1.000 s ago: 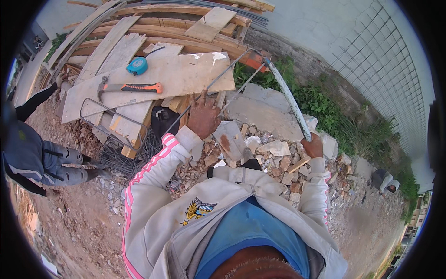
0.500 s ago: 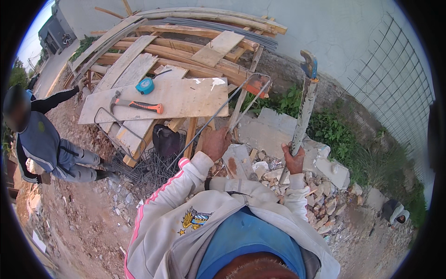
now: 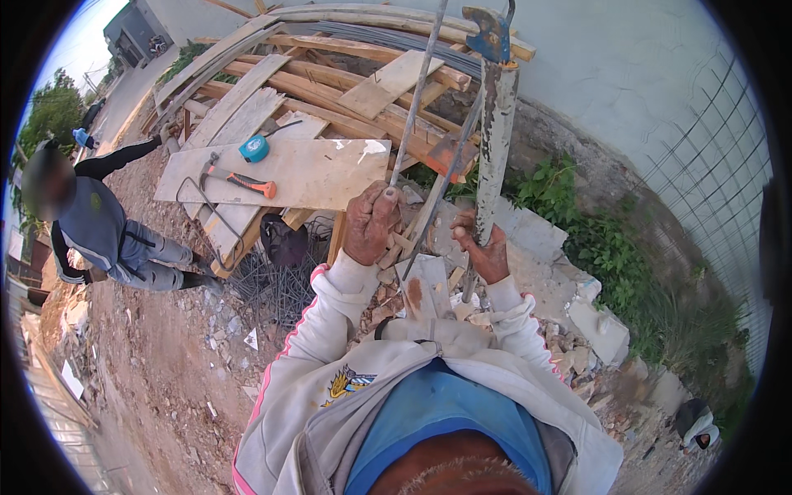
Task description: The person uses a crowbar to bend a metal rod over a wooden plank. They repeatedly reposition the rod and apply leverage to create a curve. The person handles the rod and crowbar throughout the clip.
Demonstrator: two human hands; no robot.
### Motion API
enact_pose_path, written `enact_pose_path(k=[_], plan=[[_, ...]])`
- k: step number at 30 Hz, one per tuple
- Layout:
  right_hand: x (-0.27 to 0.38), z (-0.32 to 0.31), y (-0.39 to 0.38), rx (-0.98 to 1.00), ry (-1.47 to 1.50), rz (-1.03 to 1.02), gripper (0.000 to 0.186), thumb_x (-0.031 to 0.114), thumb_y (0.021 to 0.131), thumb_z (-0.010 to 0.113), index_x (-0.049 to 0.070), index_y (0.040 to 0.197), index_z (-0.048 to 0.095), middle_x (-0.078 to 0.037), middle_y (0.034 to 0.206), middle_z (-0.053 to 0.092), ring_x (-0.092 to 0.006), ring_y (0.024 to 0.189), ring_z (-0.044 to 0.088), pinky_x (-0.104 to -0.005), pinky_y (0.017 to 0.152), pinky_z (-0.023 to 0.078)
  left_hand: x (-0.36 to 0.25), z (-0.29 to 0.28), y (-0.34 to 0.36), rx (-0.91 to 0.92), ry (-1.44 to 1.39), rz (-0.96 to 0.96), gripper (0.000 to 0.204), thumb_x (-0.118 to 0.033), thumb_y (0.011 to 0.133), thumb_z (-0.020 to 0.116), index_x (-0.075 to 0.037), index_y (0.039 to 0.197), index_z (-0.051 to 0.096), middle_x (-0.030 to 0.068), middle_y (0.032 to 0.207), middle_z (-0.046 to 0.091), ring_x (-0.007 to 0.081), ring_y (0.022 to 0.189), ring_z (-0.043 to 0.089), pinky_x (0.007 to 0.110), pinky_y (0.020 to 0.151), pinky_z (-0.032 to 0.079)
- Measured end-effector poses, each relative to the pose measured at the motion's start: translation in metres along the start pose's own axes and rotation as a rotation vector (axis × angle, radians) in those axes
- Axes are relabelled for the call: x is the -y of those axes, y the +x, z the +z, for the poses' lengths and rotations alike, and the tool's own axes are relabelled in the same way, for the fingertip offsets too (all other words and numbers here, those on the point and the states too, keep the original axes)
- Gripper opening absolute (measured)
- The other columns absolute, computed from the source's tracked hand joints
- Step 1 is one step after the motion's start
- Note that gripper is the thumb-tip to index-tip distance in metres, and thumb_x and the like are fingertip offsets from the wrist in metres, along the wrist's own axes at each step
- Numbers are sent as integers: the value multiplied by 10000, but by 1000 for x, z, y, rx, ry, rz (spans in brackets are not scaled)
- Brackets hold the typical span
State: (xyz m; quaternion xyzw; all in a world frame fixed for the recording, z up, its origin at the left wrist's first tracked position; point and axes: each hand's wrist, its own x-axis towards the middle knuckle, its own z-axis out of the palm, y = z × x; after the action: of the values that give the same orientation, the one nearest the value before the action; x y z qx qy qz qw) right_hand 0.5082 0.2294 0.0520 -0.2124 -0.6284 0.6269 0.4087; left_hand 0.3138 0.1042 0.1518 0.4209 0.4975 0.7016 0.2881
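My left hand (image 3: 371,223) is closed round a thin steel rod (image 3: 422,91) that rises steeply past the top of the picture. A second length of bar slants down between my hands; it may be the other leg of the same bent rod. My right hand (image 3: 483,247) grips the lower part of a pipe-handled tool (image 3: 497,132), its white paint worn, held upright with a blue, rusty head at the top. Beyond my hands, an orange block (image 3: 454,155) sits at the end of a timber. A hammer (image 3: 239,179) and a blue tape measure (image 3: 254,148) lie on a board (image 3: 330,169).
Stacked timbers (image 3: 330,103) stand before a pale wall. A bent steel frame (image 3: 216,214) leans at the board's left. Below lie tangled rods (image 3: 280,276) and rubble (image 3: 577,355). A person (image 3: 107,214) stands at left; steel mesh (image 3: 709,165) leans at right.
The rod in my left hand has swung from sloping to nearly upright. My right hand has brought the pipe-handled tool leftward, nearer the rod, and higher in view.
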Motion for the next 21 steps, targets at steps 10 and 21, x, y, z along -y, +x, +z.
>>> enact_pose_path(k=[10, 21], plan=[[65, -85, 43, -60, -170, 37, 214, 162, 890, 798, 31, 962, 645, 22, 735, 623, -56, 639, 540, -230, 575, 426, -10, -22, 7, -87, 123, -39, 310, -261, 1055, 509, -19, 883, 599, -49, 565, 388, 54, 483, 340, 248, 506, 375], [85, -138, 63, -277, -297, -259, 216, 151, 885, 812, 32, 950, 644, 35, 763, 594, -51, 671, 515, -232, 615, 413, -12, 9, 36, -68, 32, -92, 368, -317, 1059, 468, -2, 907, 583, -57, 534, 332, 53, 422, 308, 240, 490, 435]])
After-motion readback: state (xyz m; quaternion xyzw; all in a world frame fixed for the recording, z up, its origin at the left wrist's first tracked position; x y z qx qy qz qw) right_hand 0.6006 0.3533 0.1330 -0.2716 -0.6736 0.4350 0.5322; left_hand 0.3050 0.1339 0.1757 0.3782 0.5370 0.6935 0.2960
